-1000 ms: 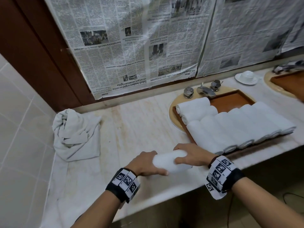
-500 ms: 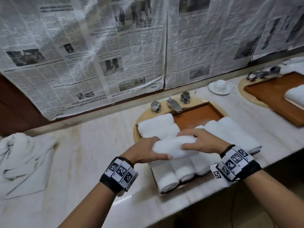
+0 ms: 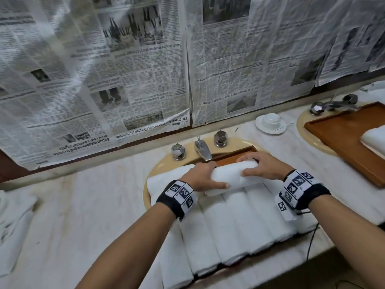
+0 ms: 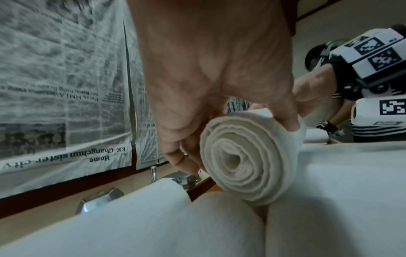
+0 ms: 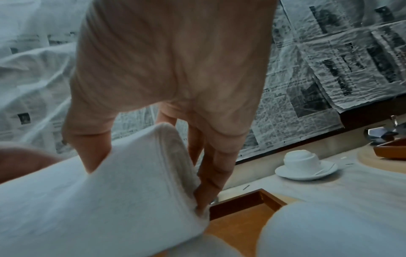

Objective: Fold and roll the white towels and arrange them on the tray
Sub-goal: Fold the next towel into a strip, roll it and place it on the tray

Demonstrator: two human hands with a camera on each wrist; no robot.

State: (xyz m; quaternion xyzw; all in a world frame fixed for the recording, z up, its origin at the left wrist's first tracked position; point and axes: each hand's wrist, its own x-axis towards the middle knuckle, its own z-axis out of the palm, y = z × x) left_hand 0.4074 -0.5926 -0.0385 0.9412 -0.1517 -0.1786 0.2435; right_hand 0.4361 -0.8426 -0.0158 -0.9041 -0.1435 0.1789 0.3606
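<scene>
**Rolled towel held over the tray, both hands gripping**

Left hand (image 3: 203, 176) curled round the left end of a rolled white cotton towel (image 3: 231, 176), thumb along the near side, fingers over the far side. Right hand (image 3: 263, 166) clamped on the right end of the same roll, knuckles up, thumb near, fingers far. Both forearms reaching away from the body, marker-printed black wristbands (image 3: 179, 198) on each wrist. Roll lying crosswise, touching the far ends of a row of rolled white towels (image 3: 229, 230) packed side by side in the rectangular brown wooden tray (image 3: 235, 156) set over the beige oval sink (image 3: 166, 166).

From the left wrist only: spiral end of the roll (image 4: 248, 160), layers wound tightly, thumb pressed on its upper right edge, fingers down behind its left side. From the right wrist only: fingertips (image 5: 204, 200) tucked under the roll's far right edge, above a bare far corner of the tray (image 5: 259, 194).

From the head only: chrome tap with faceted knobs (image 3: 202, 148) just beyond the tray, upturned white cup on a saucer (image 3: 270, 123) to the far right, a second wooden tray (image 3: 341, 134) further right, newspaper sheets (image 3: 125, 80) covering the far wall, marble counter (image 3: 83, 215) to the left.
</scene>
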